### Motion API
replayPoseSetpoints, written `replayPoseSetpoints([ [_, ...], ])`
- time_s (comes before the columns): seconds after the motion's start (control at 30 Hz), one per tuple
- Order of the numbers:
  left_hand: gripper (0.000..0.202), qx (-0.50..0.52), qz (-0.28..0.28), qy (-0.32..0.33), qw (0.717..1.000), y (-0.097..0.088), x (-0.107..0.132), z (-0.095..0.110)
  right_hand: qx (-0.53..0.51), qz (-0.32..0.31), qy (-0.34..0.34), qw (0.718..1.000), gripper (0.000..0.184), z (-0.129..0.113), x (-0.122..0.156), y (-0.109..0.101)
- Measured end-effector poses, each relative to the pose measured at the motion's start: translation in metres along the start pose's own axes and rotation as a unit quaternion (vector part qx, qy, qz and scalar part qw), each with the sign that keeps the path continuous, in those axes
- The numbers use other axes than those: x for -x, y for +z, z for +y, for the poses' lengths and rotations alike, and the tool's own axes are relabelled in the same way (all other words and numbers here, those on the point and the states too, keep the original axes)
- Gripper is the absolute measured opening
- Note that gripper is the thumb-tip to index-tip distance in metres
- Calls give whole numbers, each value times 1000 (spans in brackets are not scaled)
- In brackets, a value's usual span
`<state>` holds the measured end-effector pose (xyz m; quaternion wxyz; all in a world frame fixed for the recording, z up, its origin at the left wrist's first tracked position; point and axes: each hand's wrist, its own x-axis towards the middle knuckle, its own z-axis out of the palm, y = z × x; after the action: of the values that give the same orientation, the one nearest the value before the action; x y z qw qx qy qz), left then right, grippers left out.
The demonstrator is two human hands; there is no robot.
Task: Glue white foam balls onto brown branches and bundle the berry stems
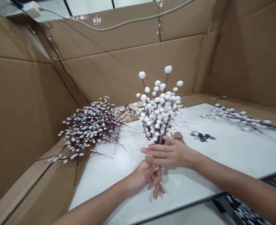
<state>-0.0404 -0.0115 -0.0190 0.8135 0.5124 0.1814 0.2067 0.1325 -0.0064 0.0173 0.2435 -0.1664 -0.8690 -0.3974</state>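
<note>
The left hand (141, 178) and the right hand (173, 153) hold a bunch of artificial white berry stems (159, 115) upright between them. The right hand's fingers (155, 152) lie together and clamp across the dark stems just below the berries, with the thumb on the far side. The left hand's fingers (157, 178) curl tightly around the bunch directly under the right hand, and the lower stem ends are hidden inside that grip. The berries rise well above both hands.

Below the fingers lies a white surface (224, 156) with a dark edge near the right forearm. Beyond the right hand's fingers, small black rubber rings (202, 136) sit in a loose cluster on it. To the left of the fingers, a large heap of similar berry stems (91, 128) rests at the surface's edge. More stems (238, 118) lie farther right. Cardboard walls (128, 72) rise behind everything, with a grey cable (119, 23) running along the top.
</note>
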Motion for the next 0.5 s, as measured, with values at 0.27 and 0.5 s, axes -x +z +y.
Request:
replayPoseSetpoints([
  [0.27,31,43,32,18,998,4,-1,3,53,-185,324,926,20,38,106,-52],
  [0.5,34,7,46,-5,999,6,0,4,182,-303,638,684,31,93,205,-116],
])
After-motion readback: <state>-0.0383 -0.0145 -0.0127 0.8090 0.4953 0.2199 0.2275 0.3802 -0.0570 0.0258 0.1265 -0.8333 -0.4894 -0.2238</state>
